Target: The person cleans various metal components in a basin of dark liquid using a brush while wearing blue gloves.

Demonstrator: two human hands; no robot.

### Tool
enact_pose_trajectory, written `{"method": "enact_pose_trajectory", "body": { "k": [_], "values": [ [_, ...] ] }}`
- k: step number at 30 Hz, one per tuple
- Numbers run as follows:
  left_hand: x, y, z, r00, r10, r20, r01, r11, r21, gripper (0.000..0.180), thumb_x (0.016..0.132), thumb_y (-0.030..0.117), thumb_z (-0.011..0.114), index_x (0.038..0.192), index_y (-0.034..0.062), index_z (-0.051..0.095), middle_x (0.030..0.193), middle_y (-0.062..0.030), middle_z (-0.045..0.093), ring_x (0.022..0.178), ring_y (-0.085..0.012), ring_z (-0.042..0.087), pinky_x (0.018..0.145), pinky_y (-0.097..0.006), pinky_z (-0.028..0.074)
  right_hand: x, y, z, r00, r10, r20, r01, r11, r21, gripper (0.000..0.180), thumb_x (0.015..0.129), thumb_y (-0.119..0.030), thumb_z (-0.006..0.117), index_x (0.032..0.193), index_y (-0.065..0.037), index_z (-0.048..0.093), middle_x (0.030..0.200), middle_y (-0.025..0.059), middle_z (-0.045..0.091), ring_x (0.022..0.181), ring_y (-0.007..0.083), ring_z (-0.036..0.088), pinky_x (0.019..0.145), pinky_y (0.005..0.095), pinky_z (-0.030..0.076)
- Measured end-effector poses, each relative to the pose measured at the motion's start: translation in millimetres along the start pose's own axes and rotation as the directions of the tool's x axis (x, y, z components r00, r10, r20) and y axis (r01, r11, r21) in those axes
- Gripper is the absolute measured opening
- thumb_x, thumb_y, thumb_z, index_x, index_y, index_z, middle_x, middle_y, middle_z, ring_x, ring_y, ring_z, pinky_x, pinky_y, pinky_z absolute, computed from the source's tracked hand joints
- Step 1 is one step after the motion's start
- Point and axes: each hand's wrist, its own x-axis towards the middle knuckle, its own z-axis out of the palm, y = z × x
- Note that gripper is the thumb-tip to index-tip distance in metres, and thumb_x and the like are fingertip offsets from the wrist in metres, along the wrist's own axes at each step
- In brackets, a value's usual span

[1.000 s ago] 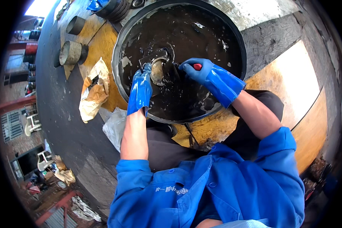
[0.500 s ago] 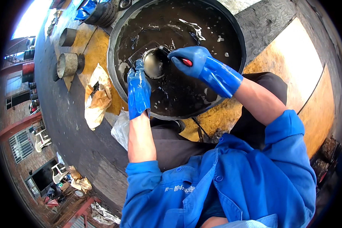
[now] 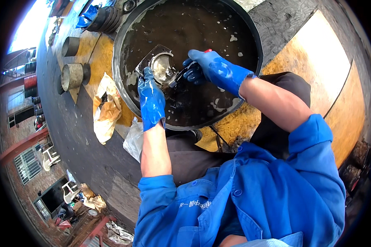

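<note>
A large round black basin [image 3: 118,68] of dark, murky liquid [image 3: 193,24] lies in front of me. My left hand [image 3: 151,101], in a wet blue rubber glove, grips the near-left edge of a metal part [image 3: 162,68] with a round, hollow middle and a dark flat plate. The part is tilted at the liquid's surface. My right hand [image 3: 220,70], gloved alike, is closed around a red-handled brush [image 3: 173,83]. Its dark end is at the near-right rim of the round part; its bristles are hard to make out.
Crumpled brown paper [image 3: 106,111] and a clear plastic bag [image 3: 133,141] lie left of the basin. Metal rings [image 3: 72,77] and a ribbed dark cylinder [image 3: 105,19] stand farther left. Yellowed boards [image 3: 235,125] lie under the basin. My knees are close to its near edge.
The brush end has moved from the far right of the round part to its near-right rim. The part's flat plate now shows more above the liquid.
</note>
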Motion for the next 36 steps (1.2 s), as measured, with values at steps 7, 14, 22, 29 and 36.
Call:
{"method": "enact_pose_trajectory", "body": {
  "k": [7, 14, 22, 29, 36],
  "values": [
    [21.8, -69.0, -36.0, 0.671, 0.464, 0.579, -0.443, -0.376, 0.814, 0.03, 0.105, 0.022, 0.055, 0.089, 0.009, 0.077, 0.071, -0.0048, 0.064, 0.073, -0.0201, 0.064, 0.11, -0.043, 0.041, 14.8, -30.6, -21.3, 0.982, -0.188, -0.013, 0.188, 0.981, 0.051, 0.043, 0.11, -0.042, 0.053, 0.12, -0.006, 0.075, 0.092, 0.0107, 0.079, 0.076, 0.0165, 0.076, 0.068, 0.0317, 0.062],
    [-10.9, -14.0, -36.5, 0.567, 0.219, 0.794, -0.412, -0.759, 0.504, 0.027, 0.097, 0.004, 0.056, 0.096, 0.0089, 0.082, 0.079, -0.0058, 0.07, 0.095, -0.0186, 0.071, 0.13, -0.059, 0.023, 22.1, -2.6, -0.8, 0.963, -0.248, 0.108, 0.24, 0.967, 0.083, 0.034, 0.109, -0.031, 0.06, 0.126, -0.006, 0.074, 0.1, 0.0116, 0.08, 0.078, 0.0162, 0.076, 0.069, 0.0293, 0.062],
    [8.2, -17.1, -30.2, 0.766, 0.288, 0.574, -0.531, -0.219, 0.818, 0.039, 0.111, 0.028, 0.049, 0.122, -0.0005, 0.074, 0.104, -0.0127, 0.075, 0.103, -0.0255, 0.071, 0.124, -0.046, 0.034, 29.4, -3.8, -7.7, 0.94, -0.208, 0.268, 0.221, 0.975, -0.018, 0.039, 0.106, -0.032, 0.063, 0.131, -0.003, 0.07, 0.104, 0.0147, 0.078, 0.086, 0.0201, 0.077, 0.075, 0.0339, 0.063],
    [6.5, 13.8, -21.5, 0.986, -0.154, 0.063, 0.149, 0.986, 0.077, 0.067, 0.114, 0.054, 0.041, 0.132, -0.004, 0.069, 0.129, -0.0155, 0.073, 0.1, -0.0269, 0.069, 0.105, -0.035, 0.048, 16.7, -17.5, -13.8, 0.9, -0.186, 0.394, 0.338, 0.868, -0.364, 0.037, 0.102, -0.03, 0.07, 0.126, -0.003, 0.074, 0.103, 0.0117, 0.078, 0.091, 0.0178, 0.075, 0.084, 0.0325, 0.063],
    [-1.9, 17.7, -17.8, 0.955, -0.089, 0.283, 0.138, 0.978, -0.156, 0.059, 0.117, 0.044, 0.037, 0.136, -0.0045, 0.065, 0.123, -0.0093, 0.075, 0.103, -0.0208, 0.068, 0.096, -0.035, 0.054, 0.3, -39.3, -10.4, 0.86, -0.237, 0.452, 0.508, 0.471, -0.721, 0.026, 0.099, -0.026, 0.07, 0.122, -0.017, 0.079, 0.106, 0.0042, 0.08, 0.097, 0.0163, 0.074, 0.093, 0.0347, 0.059]
  ]
}}
